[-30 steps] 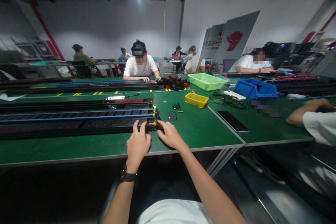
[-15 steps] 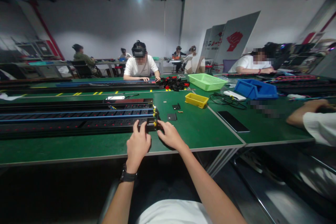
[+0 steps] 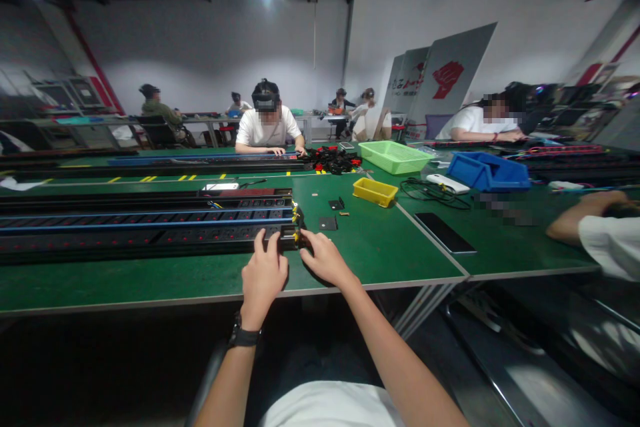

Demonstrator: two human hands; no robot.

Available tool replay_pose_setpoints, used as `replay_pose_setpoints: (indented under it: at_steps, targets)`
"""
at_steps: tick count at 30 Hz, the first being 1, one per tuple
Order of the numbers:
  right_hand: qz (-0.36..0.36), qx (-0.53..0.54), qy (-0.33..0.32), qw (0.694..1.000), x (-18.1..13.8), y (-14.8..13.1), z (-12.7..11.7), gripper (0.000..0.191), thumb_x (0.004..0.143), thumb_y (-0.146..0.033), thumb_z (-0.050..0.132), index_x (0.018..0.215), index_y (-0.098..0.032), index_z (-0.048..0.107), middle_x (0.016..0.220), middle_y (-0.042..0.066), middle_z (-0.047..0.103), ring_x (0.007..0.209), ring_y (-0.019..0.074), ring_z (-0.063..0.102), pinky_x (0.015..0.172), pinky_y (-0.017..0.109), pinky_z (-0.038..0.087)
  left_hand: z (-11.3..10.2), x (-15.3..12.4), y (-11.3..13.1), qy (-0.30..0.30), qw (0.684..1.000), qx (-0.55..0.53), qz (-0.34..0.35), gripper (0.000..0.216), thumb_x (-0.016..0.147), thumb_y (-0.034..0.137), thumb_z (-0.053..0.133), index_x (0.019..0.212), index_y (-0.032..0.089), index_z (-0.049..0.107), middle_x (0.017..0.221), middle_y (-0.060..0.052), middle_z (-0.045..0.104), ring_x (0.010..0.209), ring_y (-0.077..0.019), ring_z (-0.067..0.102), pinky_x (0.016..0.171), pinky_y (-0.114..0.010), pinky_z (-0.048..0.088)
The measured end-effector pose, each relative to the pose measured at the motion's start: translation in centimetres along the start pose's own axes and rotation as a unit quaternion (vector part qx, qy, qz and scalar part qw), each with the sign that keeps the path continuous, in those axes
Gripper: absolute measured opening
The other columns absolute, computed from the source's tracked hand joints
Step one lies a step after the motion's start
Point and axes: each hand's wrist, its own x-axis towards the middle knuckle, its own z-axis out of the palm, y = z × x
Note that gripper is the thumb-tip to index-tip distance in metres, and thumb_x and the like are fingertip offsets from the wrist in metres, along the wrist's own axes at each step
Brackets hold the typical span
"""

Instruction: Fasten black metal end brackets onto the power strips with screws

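A long black power strip (image 3: 185, 237) with rows of sockets and small red marks lies along the front of the green table. My left hand (image 3: 263, 275), with a dark band on its wrist, holds the strip's front edge near its right end, index and middle fingers on top. At that end, my right hand (image 3: 324, 257) has its thumb and index finger around a small dark end piece, which they mostly hide. Yellow wires (image 3: 296, 236) show beside those fingertips. Behind lies a similar power strip (image 3: 250, 213) with blue edges.
Two small black plates (image 3: 328, 223) lie right of the strips. A yellow tray (image 3: 374, 192), green basket (image 3: 395, 157), blue bin (image 3: 487, 171), black cable (image 3: 435, 192) and dark phone (image 3: 444, 232) stand or lie farther right. A co-worker (image 3: 270, 127) sits opposite; another person's arm (image 3: 583, 213) rests at right.
The view has shifted very slightly. Both hands keep the same place and grip at the strip's right end.
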Motion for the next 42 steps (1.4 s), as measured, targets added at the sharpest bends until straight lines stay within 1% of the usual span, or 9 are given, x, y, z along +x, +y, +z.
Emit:
replay_pose_setpoints:
  at_steps: [6, 11, 16, 19, 26, 30, 33, 35, 42]
  targets:
    - [-0.005, -0.004, 0.000, 1.000, 0.0, 0.1, 0.0, 0.053, 0.092, -0.018, 0.056, 0.145, -0.013, 0.053, 0.126, 0.014, 0.069, 0.112, 0.0261, 0.061, 0.101, 0.040, 0.048, -0.1, 0.0, 0.1, -0.007, 1.000, 0.004, 0.002, 0.052, 0.096, 0.029, 0.050, 0.148, 0.028, 0.048, 0.162, -0.013, 0.031, 0.090, -0.0253, 0.071, 0.070, -0.038, 0.060]
    - [-0.015, 0.002, 0.012, 1.000, 0.0, 0.2, 0.2, 0.052, 0.092, -0.018, 0.055, 0.144, -0.016, 0.054, 0.132, 0.012, 0.067, 0.117, 0.0257, 0.059, 0.105, 0.041, 0.046, -0.1, 0.0, 0.1, -0.012, 1.000, 0.002, 0.001, 0.053, 0.096, 0.029, 0.049, 0.149, 0.028, 0.047, 0.162, -0.014, 0.030, 0.091, -0.0263, 0.071, 0.072, -0.039, 0.060]
    - [-0.018, 0.006, 0.020, 1.000, 0.2, 0.3, 0.3, 0.050, 0.091, -0.018, 0.055, 0.140, -0.014, 0.056, 0.125, 0.013, 0.068, 0.116, 0.0256, 0.060, 0.105, 0.042, 0.047, 0.1, 0.0, 0.0, -0.008, 1.000, -0.001, 0.001, 0.053, 0.096, 0.029, 0.050, 0.149, 0.029, 0.046, 0.162, -0.013, 0.030, 0.092, -0.0265, 0.071, 0.072, -0.040, 0.060]
    - [-0.012, 0.017, 0.023, 1.000, 0.3, 0.3, 0.4, 0.051, 0.090, -0.018, 0.056, 0.140, -0.013, 0.055, 0.124, 0.014, 0.068, 0.115, 0.0262, 0.061, 0.104, 0.043, 0.047, 0.1, 0.0, 0.0, -0.007, 1.000, 0.001, 0.000, 0.052, 0.096, 0.029, 0.050, 0.148, 0.029, 0.046, 0.162, -0.012, 0.031, 0.091, -0.0262, 0.071, 0.070, -0.039, 0.060]
    - [0.020, 0.039, 0.021, 0.999, 0.4, 0.4, 0.4, 0.057, 0.089, -0.020, 0.057, 0.146, -0.015, 0.049, 0.122, 0.014, 0.070, 0.111, 0.0259, 0.064, 0.100, 0.041, 0.049, -0.1, 0.0, 0.1, -0.011, 1.000, 0.002, -0.001, 0.053, 0.097, 0.029, 0.049, 0.149, 0.028, 0.046, 0.162, -0.013, 0.030, 0.091, -0.0258, 0.071, 0.071, -0.038, 0.059]
    - [0.021, 0.067, 0.020, 0.997, 0.4, 0.5, 0.5, 0.063, 0.089, -0.020, 0.058, 0.150, -0.016, 0.043, 0.121, 0.013, 0.071, 0.112, 0.0254, 0.064, 0.101, 0.041, 0.049, -0.2, 0.0, 0.2, -0.019, 1.000, 0.000, -0.006, 0.053, 0.097, 0.028, 0.049, 0.150, 0.028, 0.047, 0.162, -0.015, 0.029, 0.092, -0.0263, 0.071, 0.072, -0.039, 0.060]
    - [0.020, 0.087, 0.022, 0.996, 0.4, 0.6, 0.5, 0.068, 0.088, -0.019, 0.057, 0.153, -0.017, 0.037, 0.120, 0.011, 0.070, 0.111, 0.0243, 0.064, 0.101, 0.040, 0.049, -0.1, 0.0, 0.2, -0.014, 1.000, -0.001, -0.004, 0.052, 0.097, 0.028, 0.049, 0.149, 0.028, 0.047, 0.162, -0.013, 0.030, 0.092, -0.0259, 0.071, 0.071, -0.038, 0.060]
    - [0.021, 0.085, 0.027, 0.996, 0.4, 0.6, 0.6, 0.069, 0.087, -0.019, 0.057, 0.153, -0.016, 0.035, 0.119, 0.012, 0.070, 0.110, 0.0242, 0.064, 0.100, 0.041, 0.049, -0.1, 0.0, 0.1, -0.010, 1.000, -0.001, -0.002, 0.052, 0.097, 0.029, 0.049, 0.149, 0.028, 0.047, 0.162, -0.012, 0.030, 0.092, -0.0257, 0.071, 0.071, -0.038, 0.060]
    - [0.031, 0.088, 0.055, 0.994, 0.6, 1.2, 1.0, 0.064, 0.086, -0.016, 0.056, 0.148, -0.017, 0.042, 0.114, 0.009, 0.069, 0.104, 0.0215, 0.065, 0.096, 0.037, 0.051, -0.2, 0.0, 0.1, -0.007, 1.000, 0.002, 0.001, 0.051, 0.096, 0.028, 0.048, 0.148, 0.028, 0.048, 0.161, -0.012, 0.032, 0.092, -0.0269, 0.071, 0.070, -0.040, 0.060]
